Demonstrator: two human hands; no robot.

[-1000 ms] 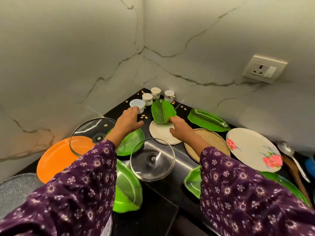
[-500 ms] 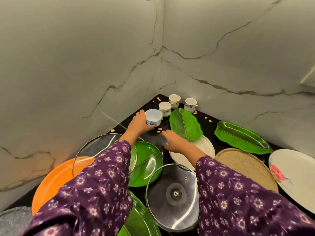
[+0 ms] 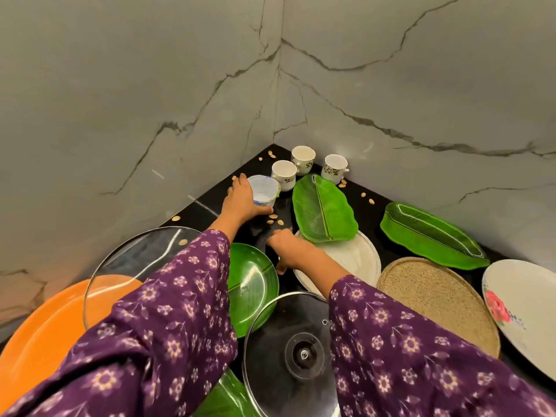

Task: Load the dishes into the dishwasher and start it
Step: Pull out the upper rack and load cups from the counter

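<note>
Left grip (image 3: 245,201) curls around a cup (image 3: 264,191) standing on the dark surface (image 3: 210,206) near the wall corner. Right grip (image 3: 290,249) lies on a plate (image 3: 355,260) rim, fingers bent; I cannot tell whether it holds the rim.

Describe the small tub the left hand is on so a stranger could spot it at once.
Start at the corner where the two marbled walls meet above the black counter. Four small cups cluster there; the tub is the one nearest the left wall, gripped by the left hand. Unlike the three flower-printed ceramic cups beside it, it is white with a bluish rim.
</note>
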